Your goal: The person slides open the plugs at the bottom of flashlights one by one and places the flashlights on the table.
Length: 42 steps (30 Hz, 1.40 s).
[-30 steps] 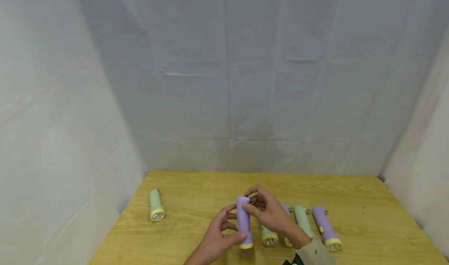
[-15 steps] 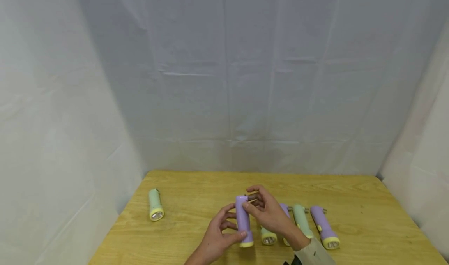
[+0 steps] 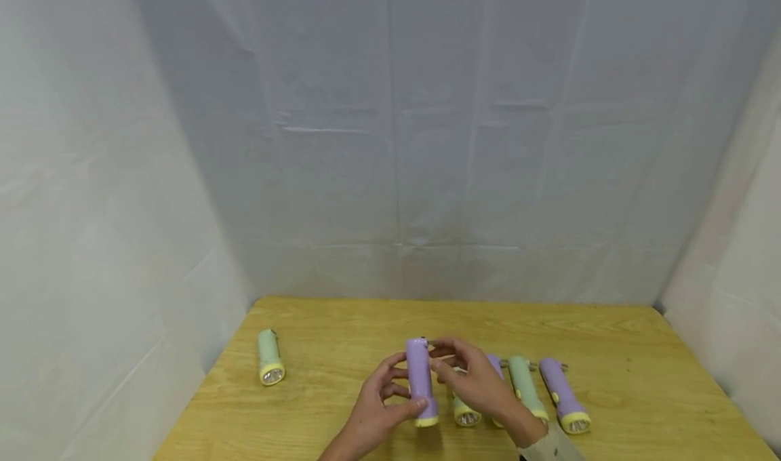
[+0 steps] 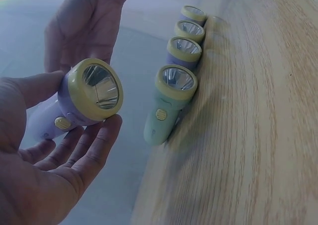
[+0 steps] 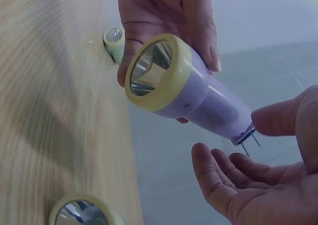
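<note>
My left hand (image 3: 379,405) grips a purple flashlight (image 3: 419,374) by its yellow-rimmed head, thumb on one side and fingers on the other. Its lens end (image 4: 102,88) points down toward me, and a yellow slide switch (image 4: 62,123) shows on the barrel. From the tail stick two thin metal plug prongs (image 5: 252,141). Right beside them is my right hand (image 3: 482,385), its thumb tip at the tail edge and its relaxed fingers spread below the prongs, holding nothing.
On the wooden table (image 3: 342,318), a row of flashlights lies to the right, among them a green one (image 3: 526,386) and a purple one (image 3: 563,394). A lone green flashlight (image 3: 270,356) lies at the left. Pale sheeting (image 3: 390,176) hangs around the table.
My right thumb and fingers have come off the flashlight's barrel and drawn slightly back from its tail. The left hand keeps its grip, with the flashlight shifted slightly left and up.
</note>
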Tool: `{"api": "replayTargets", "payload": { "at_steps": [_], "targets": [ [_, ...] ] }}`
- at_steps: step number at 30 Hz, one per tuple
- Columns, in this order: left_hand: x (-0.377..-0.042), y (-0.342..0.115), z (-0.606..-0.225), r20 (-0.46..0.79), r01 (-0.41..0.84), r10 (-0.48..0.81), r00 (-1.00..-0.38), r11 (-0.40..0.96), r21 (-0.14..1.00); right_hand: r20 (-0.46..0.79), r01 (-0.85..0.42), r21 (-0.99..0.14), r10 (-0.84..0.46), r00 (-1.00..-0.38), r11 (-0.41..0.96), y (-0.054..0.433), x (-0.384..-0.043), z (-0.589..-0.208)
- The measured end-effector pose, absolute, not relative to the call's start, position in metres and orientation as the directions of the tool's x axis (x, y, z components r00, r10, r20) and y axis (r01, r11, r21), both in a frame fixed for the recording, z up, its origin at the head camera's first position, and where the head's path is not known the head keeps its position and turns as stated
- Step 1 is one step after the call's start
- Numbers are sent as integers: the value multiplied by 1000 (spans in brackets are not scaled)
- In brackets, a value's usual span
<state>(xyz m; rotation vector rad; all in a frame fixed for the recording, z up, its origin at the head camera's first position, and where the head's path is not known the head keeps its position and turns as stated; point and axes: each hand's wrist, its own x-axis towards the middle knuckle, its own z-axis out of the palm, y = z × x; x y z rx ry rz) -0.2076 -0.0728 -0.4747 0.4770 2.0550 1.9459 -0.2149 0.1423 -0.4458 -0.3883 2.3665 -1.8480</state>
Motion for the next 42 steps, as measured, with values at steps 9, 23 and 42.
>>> {"api": "replayTargets", "payload": {
  "at_steps": [9,23,42],
  "targets": [
    [-209,-73,-477,32,51,405,-914,37,998,34,-62,-995,-320,-947,80,143,-209,-451],
    [-209,-74,-481,9,36,389,-921,62,997,60,-79,-995,-268,-962,61,132,-209,-465],
    [-214,-69,-491,-22,-12,391,-920,28,1000,74,-105,-985,-216,-974,134,129,-211,-475]
  ]
}}
